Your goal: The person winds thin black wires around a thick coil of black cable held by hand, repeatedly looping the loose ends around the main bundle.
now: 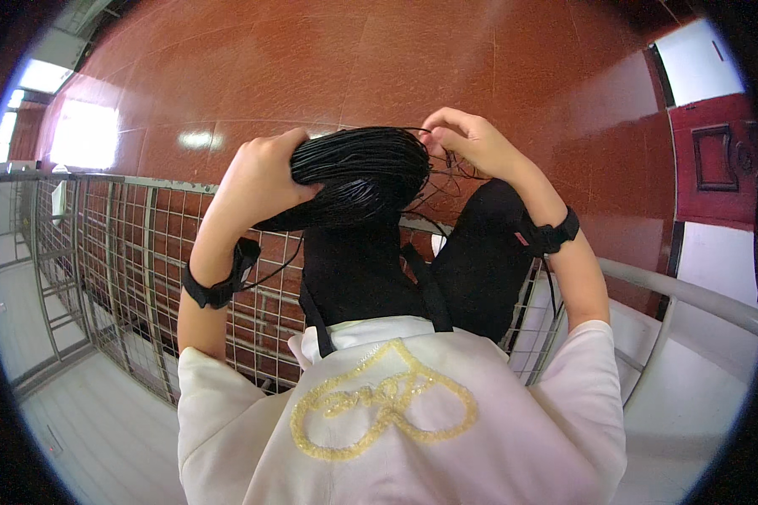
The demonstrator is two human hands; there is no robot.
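A thick, looped bundle of thin black cord (pixel 366 164) lies across my black-clad legs (pixel 354 269). My left hand (pixel 265 172) is wrapped round the bundle's left end, its thumb over the front and the fingers hidden behind. At the bundle's right end my right hand (pixel 472 139) is closed, thumb and fingertips together on a thin strand of the cord. Several loose, tangled strands (pixel 459 168) hang just below those fingertips. How the strand runs into the bundle is too fine to follow.
Metal wire mesh (pixel 126 244) with a frame stretches along my left and beneath me. A grey metal rail (pixel 691 295) runs at my right. Beyond my knees lies a glossy reddish-brown floor (pixel 379 67); a dark red door (pixel 716 160) stands far right. Black bands (pixel 552 233) circle both forearms, with thin cables.
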